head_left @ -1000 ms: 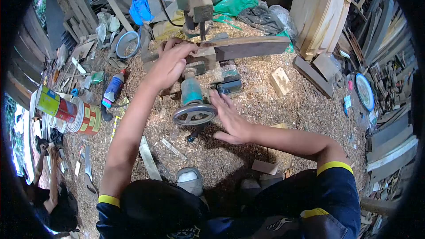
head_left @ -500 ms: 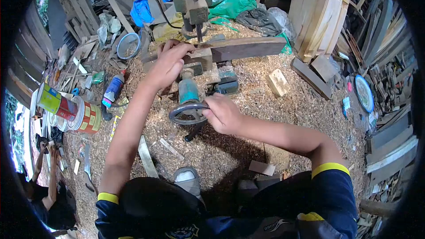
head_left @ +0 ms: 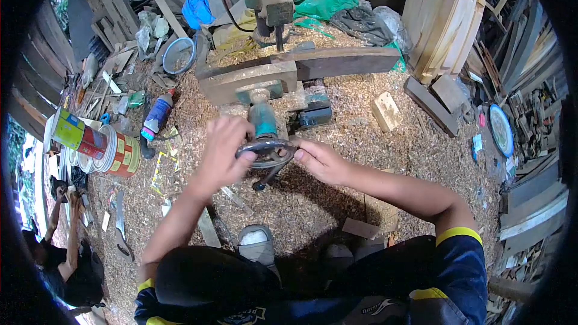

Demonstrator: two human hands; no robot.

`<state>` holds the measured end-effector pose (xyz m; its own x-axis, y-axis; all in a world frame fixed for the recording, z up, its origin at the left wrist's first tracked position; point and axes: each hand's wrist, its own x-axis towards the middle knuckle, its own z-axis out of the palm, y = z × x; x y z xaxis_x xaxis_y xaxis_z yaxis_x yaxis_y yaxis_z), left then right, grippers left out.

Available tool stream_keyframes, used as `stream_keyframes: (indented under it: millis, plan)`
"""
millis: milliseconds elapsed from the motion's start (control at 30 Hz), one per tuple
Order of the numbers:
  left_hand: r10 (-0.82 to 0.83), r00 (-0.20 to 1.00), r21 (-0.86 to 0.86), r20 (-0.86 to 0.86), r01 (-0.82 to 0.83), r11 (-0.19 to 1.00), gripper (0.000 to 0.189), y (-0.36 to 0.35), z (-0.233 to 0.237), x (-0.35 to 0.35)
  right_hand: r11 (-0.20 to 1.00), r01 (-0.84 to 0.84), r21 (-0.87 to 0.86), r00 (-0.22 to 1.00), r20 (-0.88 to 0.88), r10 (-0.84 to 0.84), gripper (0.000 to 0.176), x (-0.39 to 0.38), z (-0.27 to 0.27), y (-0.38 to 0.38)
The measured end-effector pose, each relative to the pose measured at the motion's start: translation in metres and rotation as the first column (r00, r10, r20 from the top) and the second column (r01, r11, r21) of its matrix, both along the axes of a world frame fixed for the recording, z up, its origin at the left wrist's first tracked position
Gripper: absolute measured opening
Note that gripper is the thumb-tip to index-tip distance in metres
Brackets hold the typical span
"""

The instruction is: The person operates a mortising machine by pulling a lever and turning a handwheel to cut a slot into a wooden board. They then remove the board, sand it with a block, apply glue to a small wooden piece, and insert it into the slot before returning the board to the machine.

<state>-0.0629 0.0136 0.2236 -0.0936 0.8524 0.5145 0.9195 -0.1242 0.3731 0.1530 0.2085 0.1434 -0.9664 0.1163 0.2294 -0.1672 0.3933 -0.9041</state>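
Observation:
My right hand (head_left: pixel 320 160) is closed around the right side of a dark metal handwheel (head_left: pixel 268 151). At the wheel's left side is my left hand (head_left: pixel 226 151), slightly blurred, its fingers bent and its thumb by the rim; whether it grips the rim is unclear. Behind the wheel, a teal vise screw housing (head_left: pixel 262 119) leads to a pale wooden block (head_left: pixel 248 82). Against that block lies a long dark wooden beam (head_left: pixel 349 65). A vertical drill bit (head_left: pixel 279 38) stands over the beam's back edge.
Wood chips cover the ground (head_left: pixel 337 126). A wood block (head_left: pixel 386 112) and a dark plank (head_left: pixel 431 107) lie right. Left are a spray can (head_left: pixel 158 115), paint buckets (head_left: pixel 124 154) and a saw (head_left: pixel 120 222). A co-worker (head_left: pixel 72 259) is at the lower left.
My left hand has left the wooden block and come back to the left side of the handwheel. My right hand remains on the wheel. The view has shifted slightly.

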Motion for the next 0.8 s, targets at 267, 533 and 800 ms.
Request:
stream_keyframes:
  millis: [267,533,800]
  plan:
    - [0.142,0.841,0.385,0.522,-0.381,0.84,0.07,0.01,-0.135,0.044,0.947,0.255,0.196,0.956,-0.196,-0.217,0.021,-0.022,0.042,-0.022]
    - [0.186,0.967,0.348,0.171,-0.236,0.907,0.055,-0.001,-0.056,0.026,0.994,0.113,0.008,0.991,-0.071,-0.112,0.032,-0.004,0.021,-0.018]
    - [0.039,0.764,0.482,0.644,-0.445,0.755,0.07,0.027,-0.131,0.059,0.915,0.197,0.352,0.966,-0.231,-0.119,0.034,-0.024,0.071,-0.022]
